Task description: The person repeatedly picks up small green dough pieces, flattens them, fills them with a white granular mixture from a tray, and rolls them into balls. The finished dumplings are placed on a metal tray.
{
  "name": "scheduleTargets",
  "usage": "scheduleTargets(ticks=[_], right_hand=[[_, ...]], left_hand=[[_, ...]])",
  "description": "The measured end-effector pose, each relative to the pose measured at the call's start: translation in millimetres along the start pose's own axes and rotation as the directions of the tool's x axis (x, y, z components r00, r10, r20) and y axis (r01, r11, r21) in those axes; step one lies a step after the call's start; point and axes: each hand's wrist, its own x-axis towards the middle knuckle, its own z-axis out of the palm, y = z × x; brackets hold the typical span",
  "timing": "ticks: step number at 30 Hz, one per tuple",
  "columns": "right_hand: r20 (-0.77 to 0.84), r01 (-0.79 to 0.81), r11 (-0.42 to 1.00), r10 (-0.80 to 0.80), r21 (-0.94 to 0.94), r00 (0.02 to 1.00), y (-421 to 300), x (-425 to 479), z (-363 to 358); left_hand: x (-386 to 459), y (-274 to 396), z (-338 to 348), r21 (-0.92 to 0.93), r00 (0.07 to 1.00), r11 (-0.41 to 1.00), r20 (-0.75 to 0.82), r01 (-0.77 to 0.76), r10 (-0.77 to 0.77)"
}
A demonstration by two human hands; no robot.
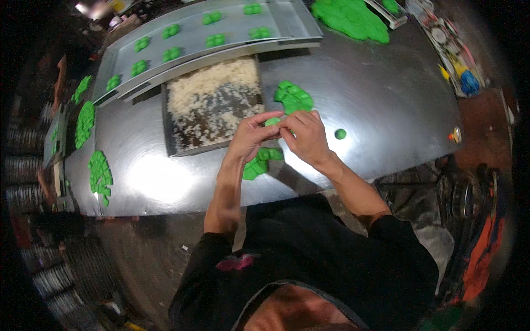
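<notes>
My left hand (251, 135) and my right hand (303, 134) meet above the metal table, their fingers pinching one small piece of green dough (273, 121) between them. Just beyond the hands lies a cluster of cut green dough pieces (293, 97). Another group of green dough pieces (256, 165) sits below my left hand, partly hidden by it. To the right of my right hand rests a single green dough ball (340, 133). Left of the hands, a shallow tray (169, 124) holds whitish crumbs, spread thinly over its near part.
A long metal tray (292, 40) with several green dough clusters stands at the back, beside a large green dough mass (352, 18). More cut dough (100, 176) lies at the left of the table (393, 95). A small object (456, 135) sits near the right edge. Other people's arms show far left.
</notes>
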Motion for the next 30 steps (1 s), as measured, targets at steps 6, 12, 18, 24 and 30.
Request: scheduleTargets(ticks=[6,12,18,24,30], right_hand=[[-0.08,-0.198,0.971,0.188,-0.134,0.979,49.6,-101.4,-38.7],[-0.097,-0.35,0.801,0.349,-0.486,0.932,152.9,-213.0,-57.1],[0.108,-0.484,0.74,0.591,-0.466,0.8,139.5,-237.2,-74.8],[0.01,-0.26,0.959,0.262,-0.111,0.965,170.5,-224.3,-40.1],[-0.302,-0.479,0.846,0.405,-0.233,0.863,236.0,-190.2,-56.0]], left_hand=[[20.9,-101.7,75.3,0.037,0.977,0.976,-0.001,0.214,-0.214],[17.0,-157.7,87.7,0.432,0.958,0.863,-0.009,0.262,-0.287],[-47.2,-131.4,35.4,0.439,0.924,0.876,-0.381,0.198,-0.017],[-92.5,-114.4,13.9,0.372,0.696,0.902,-0.708,0.218,0.124],[-138.3,-102.8,-66.5,0.696,0.542,0.564,-0.71,0.443,0.45]])
